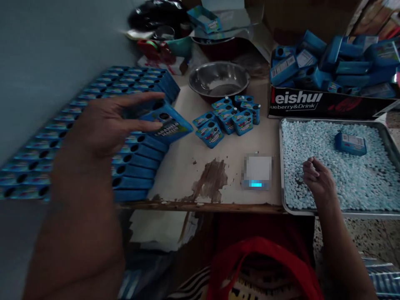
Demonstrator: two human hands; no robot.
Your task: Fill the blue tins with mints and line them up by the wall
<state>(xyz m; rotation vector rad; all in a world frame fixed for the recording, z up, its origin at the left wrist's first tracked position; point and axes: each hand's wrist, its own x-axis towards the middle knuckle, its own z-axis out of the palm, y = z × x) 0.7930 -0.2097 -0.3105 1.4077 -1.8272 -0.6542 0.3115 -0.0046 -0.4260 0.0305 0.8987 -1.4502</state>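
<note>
My left hand (109, 121) grips a blue candy box (170, 125) between thumb and fingers, held tilted beside the rows of blue boxes (137, 162) at the left. Over the metal tray (283, 166), my right hand (318, 177) has its fingers curled together; whatever they may hold is hidden. Small pale-blue candies (312, 137) cover the tray, and another blue box (350, 143) lies on them. A small white scale (258, 168) with a lit display sits left of the tray.
Several blue boxes (228, 116) stand mid-table before a steel bowl (218, 79). A black carton (334, 102) heaped with boxes is at back right. An open blue box (204, 18) and bowls are at the back. The table's front edge (215, 206) is worn.
</note>
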